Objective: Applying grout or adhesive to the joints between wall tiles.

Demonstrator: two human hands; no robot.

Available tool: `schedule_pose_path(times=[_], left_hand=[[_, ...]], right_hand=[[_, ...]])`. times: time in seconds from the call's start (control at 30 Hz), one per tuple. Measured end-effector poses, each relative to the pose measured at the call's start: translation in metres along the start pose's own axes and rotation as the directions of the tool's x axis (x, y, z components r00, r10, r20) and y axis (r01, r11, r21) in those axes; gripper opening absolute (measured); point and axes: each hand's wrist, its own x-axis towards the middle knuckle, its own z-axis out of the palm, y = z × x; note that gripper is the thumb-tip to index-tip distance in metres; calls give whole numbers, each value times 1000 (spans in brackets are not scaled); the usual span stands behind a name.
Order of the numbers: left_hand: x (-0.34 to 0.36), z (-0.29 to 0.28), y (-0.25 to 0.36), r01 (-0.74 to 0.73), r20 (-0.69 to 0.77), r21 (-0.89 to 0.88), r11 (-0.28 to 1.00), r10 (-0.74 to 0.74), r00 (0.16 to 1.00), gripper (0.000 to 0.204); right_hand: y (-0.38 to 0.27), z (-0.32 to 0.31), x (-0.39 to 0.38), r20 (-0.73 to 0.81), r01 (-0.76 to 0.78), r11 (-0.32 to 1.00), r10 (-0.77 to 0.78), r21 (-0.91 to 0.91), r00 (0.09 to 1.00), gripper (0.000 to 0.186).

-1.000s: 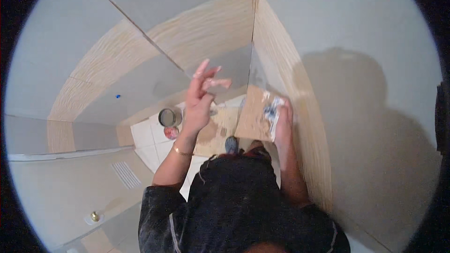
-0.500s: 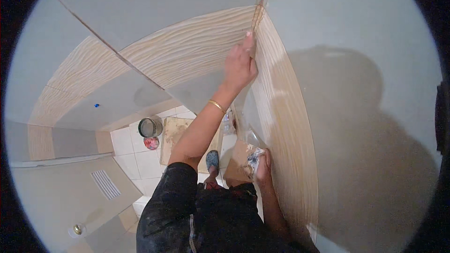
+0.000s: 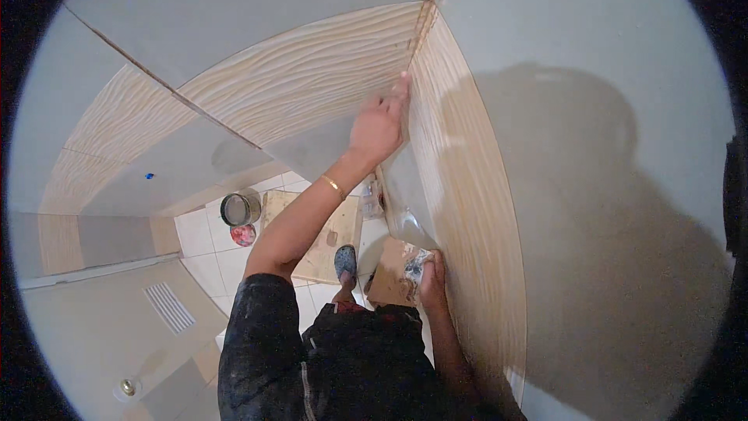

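Observation:
My left hand [image 3: 379, 126] reaches up to the inner corner where two tiled walls meet. Its index finger is stretched out, with the tip at the corner joint [image 3: 421, 35], and the other fingers are partly bent and slightly blurred. I see nothing held in it. Brown filler-like streaks mark the joint above the fingertip. Lower down, my right hand [image 3: 433, 281] grips the edge of a flat brown board [image 3: 383, 278], which looks like cardboard or a tile piece. White and grey paste [image 3: 415, 265] is smeared on the board beside the fingers.
A paint-splashed wooden platform [image 3: 312, 261] stands on the white tiled floor by my clog-shod foot [image 3: 345, 260]. Left of it are a round bucket [image 3: 240, 209] and a red patterned lid-like thing [image 3: 243, 235]. A door [image 3: 101, 320] with a round knob is at lower left.
My left hand has slid down along the corner joint, away from the band's top edge. The right hand still holds the board, and the view has shifted slightly.

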Motion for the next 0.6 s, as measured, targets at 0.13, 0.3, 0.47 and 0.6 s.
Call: schedule_pose_path(times=[0.13,0.3,0.47,0.6], left_hand=[[12,-20,5,-118,-161,-171,978,90,983,90],[52,-29,16,-263,-407,-189,946,168,898,84],[21,-2,2,-18,-73,-164,986,6,997,84],[-39,-10,-27,14,304,-139,990,29,952,85]], right_hand=[[-18,-2,-4,26,-1,1000,1,3,1000,21],[-8,-2,-1,72,-79,988,70,131,995,26],[14,1,4,31,18,998,-20,57,999,28],[5,7,7,21,-144,917,146,373,989,32]])
